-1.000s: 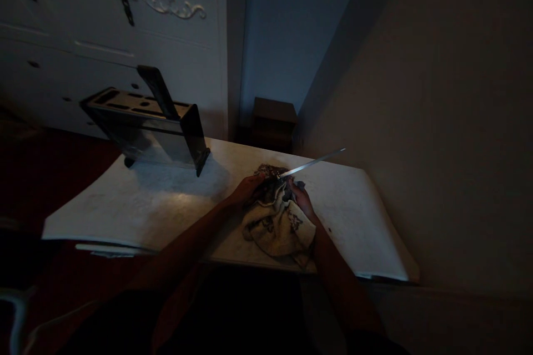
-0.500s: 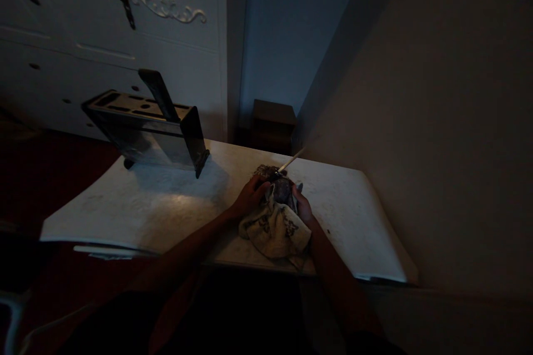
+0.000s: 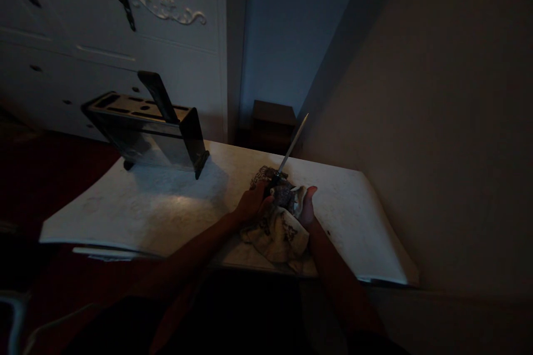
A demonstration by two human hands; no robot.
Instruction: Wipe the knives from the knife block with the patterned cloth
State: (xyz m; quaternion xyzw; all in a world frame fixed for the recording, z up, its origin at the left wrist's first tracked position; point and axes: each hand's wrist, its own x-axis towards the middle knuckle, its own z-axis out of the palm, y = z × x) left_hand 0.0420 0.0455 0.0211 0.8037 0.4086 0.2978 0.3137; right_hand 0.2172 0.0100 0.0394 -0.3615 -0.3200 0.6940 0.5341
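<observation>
The knife (image 3: 292,143) pointed up and away beyond the left fingers (image 3: 253,203), which were clamped around its dark handle. Between them and the right fingers (image 3: 308,208), the cloth (image 3: 280,237) was bunched; the right thumb stood apart, but the other fingers' grip could not be told. Wiping well seemed to call for thick folds and strokes away from the edge. Left of the fingers, on the desk (image 3: 343,208), a knife block (image 3: 160,147) held one black-handled second knife (image 3: 160,99).

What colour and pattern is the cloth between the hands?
The cloth is beige with dark brownish motifs, best seen in the head view.
</observation>
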